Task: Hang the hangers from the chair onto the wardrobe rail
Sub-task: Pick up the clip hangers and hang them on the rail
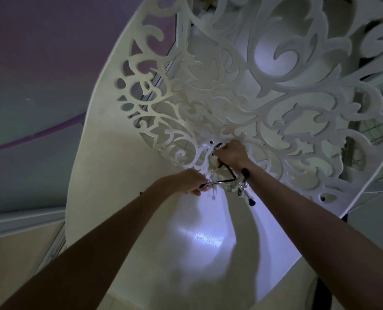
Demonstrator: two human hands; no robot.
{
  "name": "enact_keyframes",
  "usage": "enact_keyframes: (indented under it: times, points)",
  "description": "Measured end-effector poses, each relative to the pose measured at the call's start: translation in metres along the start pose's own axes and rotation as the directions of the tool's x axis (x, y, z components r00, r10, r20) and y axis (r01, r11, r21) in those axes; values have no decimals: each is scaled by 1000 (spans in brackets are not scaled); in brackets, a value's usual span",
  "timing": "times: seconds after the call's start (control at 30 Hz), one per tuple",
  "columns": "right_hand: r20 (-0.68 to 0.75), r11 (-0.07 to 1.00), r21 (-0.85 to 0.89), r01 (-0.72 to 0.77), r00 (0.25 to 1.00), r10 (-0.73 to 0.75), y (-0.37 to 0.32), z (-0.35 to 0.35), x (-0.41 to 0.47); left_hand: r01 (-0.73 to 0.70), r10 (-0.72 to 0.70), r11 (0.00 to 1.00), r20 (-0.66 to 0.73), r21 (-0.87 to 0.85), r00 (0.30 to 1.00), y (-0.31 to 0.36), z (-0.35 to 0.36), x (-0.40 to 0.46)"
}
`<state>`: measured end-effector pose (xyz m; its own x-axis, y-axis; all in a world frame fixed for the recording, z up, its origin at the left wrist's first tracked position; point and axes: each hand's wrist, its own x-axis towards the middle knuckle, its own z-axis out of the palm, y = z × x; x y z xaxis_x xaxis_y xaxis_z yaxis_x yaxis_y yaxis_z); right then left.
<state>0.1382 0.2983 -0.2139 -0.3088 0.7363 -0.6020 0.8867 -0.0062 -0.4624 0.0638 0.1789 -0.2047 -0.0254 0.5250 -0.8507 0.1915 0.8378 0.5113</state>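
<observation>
Head view, frame centre: my left hand point(191, 181) and right hand point(230, 154) clamped on black hanger point(227, 175); pickup step, I judge; next, lift clear toward rail.

1. I read this as a room in a home, seen with the camera tipped sharply upward in dim light.
2. Most of my view is filled by a white ornamental panel point(242, 90) cut through with scrolling, leaf-like openings, the sort of decorative fretwork found on household furniture or a room divider.
3. Below the cut-out part the same white surface runs on smooth and glossy point(204, 238), throwing back a pale patch of light.
4. On the left I see a painted wall point(40, 63) in purple and grey-green bands, with a white moulding point(22, 222) under it.
5. What lies behind the openings is too dark for me to tell.
</observation>
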Motion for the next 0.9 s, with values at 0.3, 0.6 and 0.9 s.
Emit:
enact_keyframes:
  times: [0.3,0.6,0.9]
  points:
    - [-129,995,94,-36,991,48,21,11,-17,-18,0,980,92,196,996,0,-4,11]
    - [-15,977,-191,97,995,-102,14,10,-18,68,-81,994,175,82,981,-4,-10,12]
    - [-85,991,-70,112,989,-118,32,-9,-41,-22,3,997,270,69,963,4,-9,-13]
